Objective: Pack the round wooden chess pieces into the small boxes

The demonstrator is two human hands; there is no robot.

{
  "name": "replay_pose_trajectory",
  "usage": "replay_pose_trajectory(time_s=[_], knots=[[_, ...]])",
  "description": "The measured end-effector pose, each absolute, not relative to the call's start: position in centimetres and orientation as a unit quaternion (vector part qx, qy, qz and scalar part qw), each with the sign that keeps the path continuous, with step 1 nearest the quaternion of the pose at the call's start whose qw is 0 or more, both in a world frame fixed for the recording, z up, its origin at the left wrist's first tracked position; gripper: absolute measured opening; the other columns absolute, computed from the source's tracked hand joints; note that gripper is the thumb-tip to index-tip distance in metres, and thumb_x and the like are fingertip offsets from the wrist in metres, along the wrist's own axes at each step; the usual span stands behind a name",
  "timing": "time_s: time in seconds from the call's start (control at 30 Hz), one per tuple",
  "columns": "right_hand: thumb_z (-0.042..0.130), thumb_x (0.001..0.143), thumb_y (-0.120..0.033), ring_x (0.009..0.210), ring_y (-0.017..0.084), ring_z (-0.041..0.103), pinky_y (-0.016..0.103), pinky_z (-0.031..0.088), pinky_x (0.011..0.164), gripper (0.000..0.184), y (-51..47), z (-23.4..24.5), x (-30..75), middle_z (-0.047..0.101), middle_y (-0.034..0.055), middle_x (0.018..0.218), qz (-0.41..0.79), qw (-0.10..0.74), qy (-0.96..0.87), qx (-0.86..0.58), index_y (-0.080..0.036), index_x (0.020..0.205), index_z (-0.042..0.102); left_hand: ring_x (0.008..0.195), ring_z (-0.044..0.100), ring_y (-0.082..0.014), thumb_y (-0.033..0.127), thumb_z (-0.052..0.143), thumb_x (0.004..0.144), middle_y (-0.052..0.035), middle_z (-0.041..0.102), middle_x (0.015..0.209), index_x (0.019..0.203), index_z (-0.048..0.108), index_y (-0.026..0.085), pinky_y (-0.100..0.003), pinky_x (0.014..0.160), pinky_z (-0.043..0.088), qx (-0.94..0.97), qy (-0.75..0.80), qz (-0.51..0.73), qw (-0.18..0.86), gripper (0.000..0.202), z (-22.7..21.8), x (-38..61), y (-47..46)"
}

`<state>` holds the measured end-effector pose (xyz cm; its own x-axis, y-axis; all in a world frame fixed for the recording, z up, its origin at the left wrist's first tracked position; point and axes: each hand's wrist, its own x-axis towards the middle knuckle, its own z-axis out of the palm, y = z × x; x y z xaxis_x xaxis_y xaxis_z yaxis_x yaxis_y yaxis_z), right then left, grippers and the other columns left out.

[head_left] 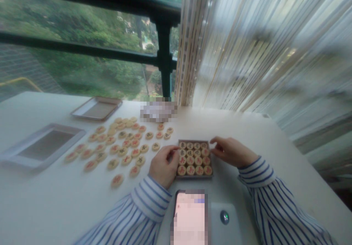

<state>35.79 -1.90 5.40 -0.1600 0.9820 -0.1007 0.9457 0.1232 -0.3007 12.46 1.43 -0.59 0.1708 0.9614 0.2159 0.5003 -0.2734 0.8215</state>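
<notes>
Evidently, the small box stands close before the person, between the two hands, so that both can reach it without stretching. It lies flat on the white table and holds round pieces in four rows of four; their marked sides look up, perhaps so that the characters can be read. The two near rows are red, while the far rows are mostly black. The left hand is half closed at the left wall of the box, thumb near to forefinger; it seems to touch there, maybe for steadying, but one cannot tell whether anything is between the fingers. The right hand is loosely open with bent fingers, just beside the right wall, and nothing is seen in it. To the left, many loose pieces are spread mostly in one layer, which makes each easy to pick out. Beyond them lie a brown-edged tray and a white tray. A phone lies nearer the person than the box, screen upward, probably for easy looking
</notes>
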Motion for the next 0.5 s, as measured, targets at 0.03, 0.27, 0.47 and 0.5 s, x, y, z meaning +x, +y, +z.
replay_pose_trajectory(time_s=[0.03,0.27,0.47,0.5], knots=[[0.047,0.080,-0.034,0.063,0.014,0.059,0.024,0.038,0.057,0.029,-1.86,5.26,35.75,0.067,0.0024,0.072,0.141,0.053,-0.740,-0.655,-0.020,0.103,0.055,0.072,0.061,-0.0163,0.032,0.048,0.074,-0.0034,0.066,0.082,0.090,0.062,0.019,-0.028,0.065,0.049,0.703,0.521,0.377,0.304,0.025,-0.63,12.45,1.43],[0.037,0.084,-0.037,0.065,0.016,0.059,0.025,0.034,0.055,0.032,-1.71,4.82,35.43,0.067,0.0054,0.071,0.099,-0.004,-0.737,-0.669,-0.021,0.078,0.063,0.075,0.062,-0.0163,0.030,0.047,0.075,-0.0032,0.067,0.086,0.096,0.061,0.020,-0.028,0.067,0.049,0.711,0.513,0.367,0.310,0.027,-1.03,12.42,1.49],[0.034,0.085,-0.035,0.061,0.015,0.057,0.024,0.032,0.054,0.035,-1.59,4.45,35.09,0.066,0.0059,0.067,0.097,-0.008,-0.739,-0.666,-0.020,0.071,0.063,0.076,0.062,-0.0162,0.029,0.047,0.075,-0.0035,0.067,0.087,0.097,0.061,0.019,-0.028,0.069,0.049,0.715,0.512,0.365,0.306,0.027,-0.96,12.39,1.46],[0.034,0.085,-0.035,0.061,0.014,0.057,0.023,0.032,0.054,0.035,-1.58,4.44,35.01,0.066,0.0059,0.068,0.099,-0.007,-0.739,-0.666,-0.020,0.071,0.063,0.076,0.062,-0.0163,0.029,0.047,0.075,-0.0034,0.067,0.087,0.096,0.061,0.019,-0.028,0.069,0.049,0.716,0.511,0.365,0.305,0.027,-0.96,12.39,1.47]])
